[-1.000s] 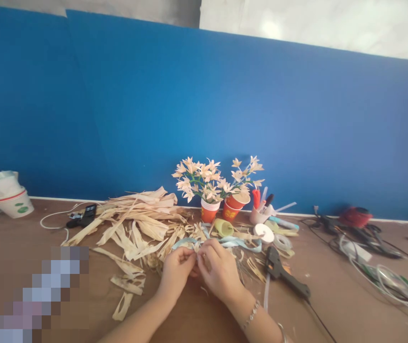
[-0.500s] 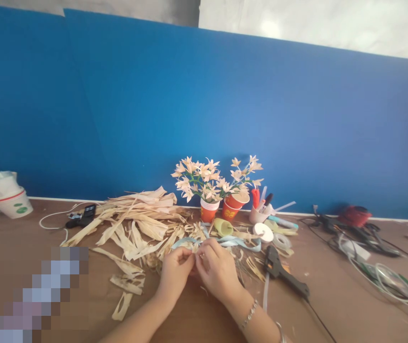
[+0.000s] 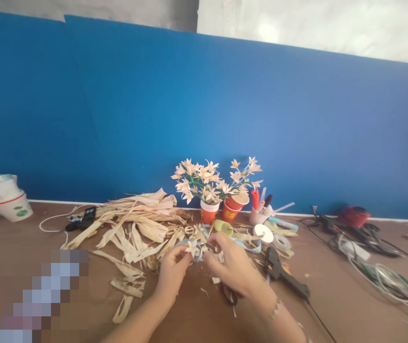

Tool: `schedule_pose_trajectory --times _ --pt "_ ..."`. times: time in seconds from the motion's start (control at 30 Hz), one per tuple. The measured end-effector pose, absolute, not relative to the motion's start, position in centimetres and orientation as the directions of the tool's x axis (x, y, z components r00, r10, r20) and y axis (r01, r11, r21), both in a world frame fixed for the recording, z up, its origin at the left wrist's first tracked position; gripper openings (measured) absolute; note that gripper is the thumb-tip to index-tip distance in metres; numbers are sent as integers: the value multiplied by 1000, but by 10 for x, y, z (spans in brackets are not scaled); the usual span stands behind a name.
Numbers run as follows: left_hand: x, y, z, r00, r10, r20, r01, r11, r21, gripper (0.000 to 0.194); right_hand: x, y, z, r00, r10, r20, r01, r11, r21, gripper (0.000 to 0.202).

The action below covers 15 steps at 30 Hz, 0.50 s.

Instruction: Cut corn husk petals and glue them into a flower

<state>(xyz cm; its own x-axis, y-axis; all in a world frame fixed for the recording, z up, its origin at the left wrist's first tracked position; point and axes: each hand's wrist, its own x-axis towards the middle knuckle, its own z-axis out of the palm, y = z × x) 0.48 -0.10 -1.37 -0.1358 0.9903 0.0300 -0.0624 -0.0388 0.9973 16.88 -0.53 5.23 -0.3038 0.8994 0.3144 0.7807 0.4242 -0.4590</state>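
My left hand (image 3: 173, 269) is closed, thumb against fingers, on a small pale husk flower (image 3: 191, 248). Just right of it, my right hand (image 3: 234, 267) hovers with thumb and fingers apart and no object visible between them. Light-blue ribbon (image 3: 252, 247) lies behind both hands, partly covered by the right one. Under the right wrist, dark scissor handles (image 3: 229, 295) show; the blades are hidden. Dried husks (image 3: 147, 228) are heaped to the left. Finished-looking husk flowers (image 3: 202, 176) stand in a red paper cup (image 3: 209, 213).
A black glue gun (image 3: 284, 274) lies to the right, its cord trailing forward. Tape rolls (image 3: 263, 233), pens in a pink cup (image 3: 259, 216) and more red cups (image 3: 229, 213) stand behind. Cables and a red tool (image 3: 354, 216) are far right; a white cup (image 3: 13, 207) is far left.
My right hand has parted from the left and shifted right, its fingers spreading. The flower in my left hand and the scissor handles now show.
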Motion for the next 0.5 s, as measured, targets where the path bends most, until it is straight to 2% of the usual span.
schedule_pose_trajectory --times 0.03,0.1,0.17,0.23,0.33,0.5 --pt "4 0 -13 -155 986 67 -50 -76 996 15 177 -3 58 -266 946 185 832 322 -451 8" --pt "4 1 -11 -175 976 132 -34 -140 990 14 194 0 65 -198 978 -63 921 164 -353 8" --pt "5 1 -11 -177 973 147 -38 -156 987 14 206 0 66 -153 960 -235 962 90 -258 7" --pt "5 0 -11 -168 976 135 -52 -145 988 14 207 -3 62 -125 925 -360 977 51 -207 19" --pt "6 -1 -12 -146 981 127 -66 -137 988 13 195 -9 57 -133 899 -418 986 76 -151 35" --pt "6 -3 -7 -140 986 85 -160 -107 981 19 171 -15 56 -105 924 -367 992 121 21 49"
